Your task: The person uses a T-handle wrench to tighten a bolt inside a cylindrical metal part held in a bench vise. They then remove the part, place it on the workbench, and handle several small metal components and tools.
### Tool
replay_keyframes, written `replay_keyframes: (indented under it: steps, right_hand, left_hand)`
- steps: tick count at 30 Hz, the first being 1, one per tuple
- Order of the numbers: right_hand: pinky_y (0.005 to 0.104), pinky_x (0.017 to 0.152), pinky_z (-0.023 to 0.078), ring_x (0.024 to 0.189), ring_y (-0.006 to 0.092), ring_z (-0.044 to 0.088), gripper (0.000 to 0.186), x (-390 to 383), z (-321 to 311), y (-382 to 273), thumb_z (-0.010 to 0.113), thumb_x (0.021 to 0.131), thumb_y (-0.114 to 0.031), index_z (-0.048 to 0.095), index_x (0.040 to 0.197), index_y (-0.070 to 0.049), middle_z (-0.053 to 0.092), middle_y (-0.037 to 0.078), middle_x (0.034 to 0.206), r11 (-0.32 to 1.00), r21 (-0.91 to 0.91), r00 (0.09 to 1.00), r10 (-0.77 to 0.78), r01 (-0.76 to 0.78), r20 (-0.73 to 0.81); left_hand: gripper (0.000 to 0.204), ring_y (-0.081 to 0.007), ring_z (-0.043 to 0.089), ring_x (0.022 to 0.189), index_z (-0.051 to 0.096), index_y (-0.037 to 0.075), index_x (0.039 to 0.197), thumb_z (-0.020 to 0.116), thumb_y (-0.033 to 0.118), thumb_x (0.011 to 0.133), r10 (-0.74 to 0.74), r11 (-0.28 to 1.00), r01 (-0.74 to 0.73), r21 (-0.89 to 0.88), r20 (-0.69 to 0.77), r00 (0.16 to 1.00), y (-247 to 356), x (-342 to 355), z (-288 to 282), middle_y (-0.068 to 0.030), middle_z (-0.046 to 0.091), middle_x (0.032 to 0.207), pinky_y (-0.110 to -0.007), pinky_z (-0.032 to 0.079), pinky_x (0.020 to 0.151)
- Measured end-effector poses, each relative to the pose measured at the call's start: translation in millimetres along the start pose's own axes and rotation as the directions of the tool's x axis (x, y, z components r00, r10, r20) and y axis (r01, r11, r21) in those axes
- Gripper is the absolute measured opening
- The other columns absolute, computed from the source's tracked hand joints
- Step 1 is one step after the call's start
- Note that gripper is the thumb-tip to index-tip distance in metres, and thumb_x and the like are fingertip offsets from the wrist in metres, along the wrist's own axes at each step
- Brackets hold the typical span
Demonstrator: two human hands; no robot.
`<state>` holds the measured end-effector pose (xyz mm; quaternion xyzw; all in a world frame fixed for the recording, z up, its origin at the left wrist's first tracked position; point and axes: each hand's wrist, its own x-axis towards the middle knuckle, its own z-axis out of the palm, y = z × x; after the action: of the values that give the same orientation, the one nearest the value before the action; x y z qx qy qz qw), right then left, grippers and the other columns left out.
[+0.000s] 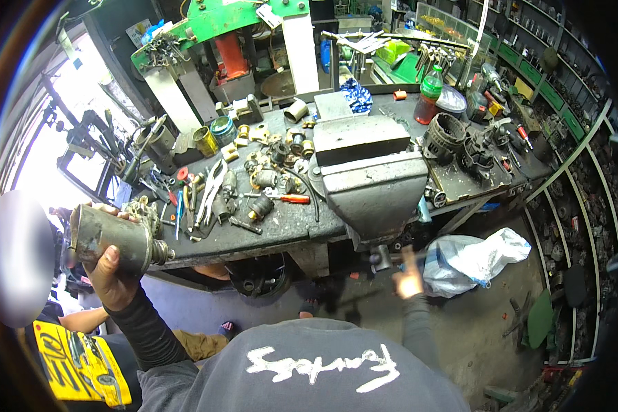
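Note:
My left hand (112,281) is closed around a worn grey cylindrical metal motor (117,237), thumb on its near side. A stepped stub shaft sticks out of its right end. It is held above the left end of the workbench (281,230). My right hand (408,278) is low beside the screw end (380,259) of the large bench vise (374,182). Motion smears that hand; one finger seems to point up, and I cannot make out whether it touches the vise handle. The vise's top jaws show nothing clamped between them.
Loose metal parts (264,172), pliers (213,189) and a red screwdriver (292,198) crowd the bench. Ring-shaped housings (445,134) and a bottle of red liquid (429,96) stand right of the vise. A white sack (470,264) lies on the floor. Another person (82,357) is close on my left.

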<state>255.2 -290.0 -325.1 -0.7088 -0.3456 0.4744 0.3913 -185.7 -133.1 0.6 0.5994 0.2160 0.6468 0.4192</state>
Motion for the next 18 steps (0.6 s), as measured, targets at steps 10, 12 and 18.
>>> replay_keyframes:
  steps: [10,12,18]
  right_hand:
    - [0.028,0.052,0.051,0.055,0.0114,0.054,0.08,-37.6,-48.8,-72.7,0.055,0.079,-0.004,0.021,0.15,-0.019,0.061,0.005,0.073,0.973,0.202,0.99,-0.094,0.113,-0.102]
    - [0.0288,0.053,0.052,0.052,0.0121,0.054,0.082,3.5,11.1,9.7,0.054,0.079,-0.005,0.018,0.151,-0.017,0.058,0.004,0.068,0.979,-0.152,0.989,0.14,-0.133,0.039]
    - [0.03,0.053,0.051,0.054,0.0127,0.058,0.084,-59.0,30.7,-117.1,0.059,0.08,-0.008,0.017,0.151,-0.02,0.063,0.008,0.07,0.895,-0.196,0.916,-0.386,0.401,0.109]
  left_hand:
    - [0.08,-0.029,0.05,0.108,0.033,0.005,0.138,0.072,0.011,0.069,-0.004,0.998,0.009,0.061,-0.085,0.996,15.8,-25.0,-16.1,-0.0136,0.048,0.116,-0.044,0.041,0.098]
    - [0.08,-0.0289,0.05,0.108,0.033,0.005,0.139,0.072,0.011,0.069,-0.033,0.999,0.033,0.012,-0.059,0.998,11.1,-27.7,-13.0,-0.0138,0.047,0.117,-0.044,0.041,0.098]
    - [0.081,-0.0284,0.05,0.109,0.03,0.004,0.139,0.066,0.008,0.066,-0.151,0.988,0.149,-0.035,-0.099,0.984,1.3,-34.0,19.9,-0.0154,0.046,0.119,-0.043,0.042,0.097]
